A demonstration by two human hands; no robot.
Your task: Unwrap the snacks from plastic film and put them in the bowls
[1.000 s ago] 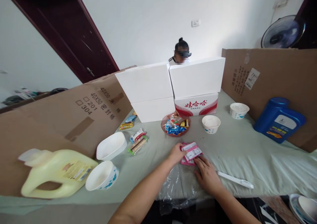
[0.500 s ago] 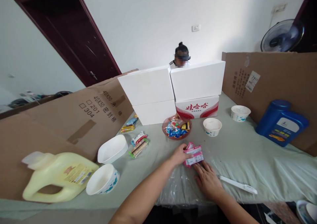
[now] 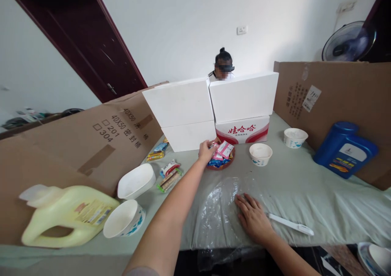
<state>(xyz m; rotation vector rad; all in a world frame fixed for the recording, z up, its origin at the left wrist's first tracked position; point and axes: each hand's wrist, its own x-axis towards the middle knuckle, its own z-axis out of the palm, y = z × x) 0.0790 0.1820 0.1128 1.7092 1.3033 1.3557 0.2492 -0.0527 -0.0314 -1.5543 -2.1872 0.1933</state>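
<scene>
My left hand (image 3: pixel 206 150) reaches over the left side of a reddish bowl (image 3: pixel 221 167) of wrapped snacks. Its fingers are closed on pink snack packets (image 3: pixel 225 150), which rest on top of the blue and other wrappers in the bowl. The fingertips are partly hidden, so the grip shows only in part. My right hand (image 3: pixel 253 220) lies flat with its fingers stretched out on the clear plastic bag (image 3: pixel 218 209) at the table's front edge. A white-handled tool (image 3: pixel 291 224) lies just right of that hand.
Left stand a yellow jug (image 3: pixel 69 217), a paper bowl (image 3: pixel 124 219), a white dish (image 3: pixel 136 181) and loose snacks (image 3: pixel 169 174). Right are two paper bowls (image 3: pixel 260 155) and a blue bottle (image 3: pixel 345 150). White boxes (image 3: pixel 180 113) form a barrier; a person (image 3: pixel 224 62) sits behind.
My left hand has carried the pink packets forward and left from beside my right hand to the bowl. My right hand stays on the plastic bag. The view has shifted slightly.
</scene>
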